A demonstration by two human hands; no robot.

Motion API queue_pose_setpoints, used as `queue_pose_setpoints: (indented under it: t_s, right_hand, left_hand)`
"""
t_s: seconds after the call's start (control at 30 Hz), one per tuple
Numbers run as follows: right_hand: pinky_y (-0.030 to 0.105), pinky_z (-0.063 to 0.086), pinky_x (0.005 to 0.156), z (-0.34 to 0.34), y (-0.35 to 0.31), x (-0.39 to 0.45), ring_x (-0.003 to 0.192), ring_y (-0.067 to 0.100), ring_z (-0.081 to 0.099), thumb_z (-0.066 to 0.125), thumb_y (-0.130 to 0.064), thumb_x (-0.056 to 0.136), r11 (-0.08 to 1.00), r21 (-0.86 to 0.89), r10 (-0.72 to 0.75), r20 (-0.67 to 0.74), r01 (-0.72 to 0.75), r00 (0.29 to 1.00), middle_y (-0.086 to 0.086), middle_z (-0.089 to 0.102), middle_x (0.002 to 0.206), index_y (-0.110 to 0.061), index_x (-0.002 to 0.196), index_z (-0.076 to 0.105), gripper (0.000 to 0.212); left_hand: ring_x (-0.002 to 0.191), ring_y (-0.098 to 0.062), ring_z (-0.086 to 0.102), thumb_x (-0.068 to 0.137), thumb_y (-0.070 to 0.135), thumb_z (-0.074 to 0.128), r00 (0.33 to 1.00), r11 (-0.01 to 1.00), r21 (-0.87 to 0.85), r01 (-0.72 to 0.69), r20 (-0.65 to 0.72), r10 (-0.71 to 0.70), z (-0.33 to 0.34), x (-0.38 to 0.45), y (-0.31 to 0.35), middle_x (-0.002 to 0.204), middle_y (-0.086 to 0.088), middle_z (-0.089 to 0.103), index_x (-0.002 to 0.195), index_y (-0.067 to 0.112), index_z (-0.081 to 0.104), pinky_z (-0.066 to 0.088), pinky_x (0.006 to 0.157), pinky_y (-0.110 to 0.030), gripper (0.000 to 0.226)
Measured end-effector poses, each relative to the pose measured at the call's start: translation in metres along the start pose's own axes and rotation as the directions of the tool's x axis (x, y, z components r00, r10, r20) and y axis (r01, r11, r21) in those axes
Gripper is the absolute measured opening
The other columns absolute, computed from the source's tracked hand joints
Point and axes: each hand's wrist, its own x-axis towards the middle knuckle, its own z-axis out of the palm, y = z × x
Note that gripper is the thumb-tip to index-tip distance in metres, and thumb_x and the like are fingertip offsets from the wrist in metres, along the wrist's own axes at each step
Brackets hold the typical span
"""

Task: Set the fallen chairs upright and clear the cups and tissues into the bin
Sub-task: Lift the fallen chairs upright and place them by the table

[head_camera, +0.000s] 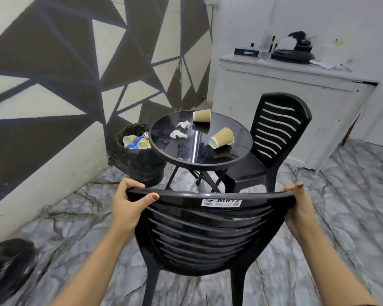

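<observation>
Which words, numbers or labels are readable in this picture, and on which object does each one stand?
"M97", with a last character cut off or blurred: on the white sticker on the top rail of the near chair.
Small print and barcodes on that sticker: too small to read.
Items on the white cabinet: no readable text.

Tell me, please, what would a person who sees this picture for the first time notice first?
First, the near black chair at bottom centre, its top rail gripped by the left hand and right hand. Beyond it, the round glass table bears two tipped paper cups and crumpled tissues; a lined bin stands at its left.
</observation>
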Motion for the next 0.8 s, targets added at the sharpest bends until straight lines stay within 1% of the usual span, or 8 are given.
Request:
queue_pose_setpoints:
  t_s: [0.1,0.23,0.4,0.47,0.53,0.63,0.73,0.8]
  right_hand:
    - [0.015,0.046,0.052,-0.012,0.018,0.015,0.05,0.002,0.051,0.049,-0.045,0.079,0.999,0.022,0.038,-0.04,-0.037,0.998,-0.012,0.055,0.053,-0.018,0.068,0.048,0.029]
    - [0.016,0.042,0.056,-0.021,0.058,0.014,0.053,0.003,0.048,0.052,-0.033,0.081,0.993,-0.018,0.113,-0.009,-0.113,0.994,-0.009,0.05,0.058,-0.019,0.065,0.046,0.022]
    - [0.009,0.047,0.064,-0.007,0.071,0.004,0.067,-0.002,0.059,0.053,-0.023,0.075,0.983,-0.16,0.118,0.169,-0.091,0.979,-0.015,0.065,0.068,-0.013,0.078,0.054,0.01]
    - [0.01,0.048,0.07,-0.018,0.07,0.0,0.074,0.0,0.061,0.055,-0.015,0.076,0.972,-0.221,0.124,0.187,-0.081,0.975,-0.007,0.066,0.077,-0.013,0.081,0.056,0.006]
    - [0.012,0.048,0.069,-0.033,0.067,-0.007,0.073,0.003,0.06,0.054,-0.004,0.079,0.957,-0.276,0.149,0.208,-0.089,0.967,0.006,0.058,0.083,-0.011,0.081,0.055,0.007]
    - [0.014,0.048,0.062,-0.05,0.06,-0.018,0.066,0.006,0.058,0.06,-0.001,0.075,0.948,-0.303,0.161,0.181,-0.101,0.97,0.009,0.053,0.08,-0.011,0.078,0.054,0.012]
    - [0.014,0.048,0.066,-0.062,0.057,-0.029,0.07,0.007,0.057,0.066,-0.01,0.066,0.943,-0.318,0.148,0.134,-0.099,0.98,0.003,0.056,0.08,-0.018,0.074,0.059,0.014]
    - [0.016,0.047,0.069,-0.069,0.055,-0.035,0.074,0.004,0.058,0.067,-0.013,0.064,0.933,-0.346,0.144,0.099,-0.102,0.985,-0.004,0.06,0.081,-0.024,0.071,0.061,0.014]
  left_hand:
    - [0.069,-0.007,0.052,0.046,0.036,0.082,0.995,0.998,0.02,0.059,0.075,-0.061,0.003,0.008,-0.021,0.077,-0.001,0.053,0.075,0.021,0.052,0.044,0.064,-0.017,0.044]
    - [0.076,-0.023,0.049,0.046,0.041,0.081,0.96,0.975,0.125,0.183,0.19,-0.204,-0.017,0.009,-0.048,0.081,-0.009,0.05,0.076,0.02,0.051,0.038,0.068,-0.039,0.048]
    - [0.086,-0.022,0.056,0.041,0.056,0.082,0.899,0.915,0.229,0.331,0.22,-0.38,-0.063,0.01,-0.059,0.096,-0.009,0.058,0.078,0.025,0.056,0.044,0.072,-0.033,0.055]
    - [0.089,-0.022,0.058,0.039,0.054,0.085,0.889,0.914,0.213,0.344,0.239,-0.39,-0.062,-0.002,-0.06,0.102,-0.012,0.061,0.08,0.024,0.058,0.047,0.077,-0.036,0.058]
    - [0.091,-0.025,0.058,0.042,0.042,0.083,0.898,0.923,0.164,0.348,0.223,-0.379,-0.053,-0.011,-0.059,0.103,-0.016,0.06,0.081,0.02,0.056,0.048,0.078,-0.039,0.052]
    - [0.092,-0.023,0.059,0.04,0.037,0.085,0.894,0.924,0.099,0.37,0.232,-0.383,-0.043,-0.014,-0.058,0.102,-0.013,0.061,0.08,0.019,0.056,0.049,0.075,-0.036,0.052]
    - [0.085,-0.011,0.065,0.03,0.048,0.092,0.876,0.922,0.068,0.381,0.293,-0.383,-0.035,-0.013,-0.056,0.1,-0.004,0.066,0.079,0.021,0.058,0.055,0.068,-0.024,0.065]
    - [0.09,-0.012,0.064,0.032,0.05,0.091,0.861,0.916,0.102,0.388,0.314,-0.399,-0.025,-0.006,-0.056,0.106,-0.004,0.064,0.084,0.02,0.057,0.054,0.071,-0.021,0.069]
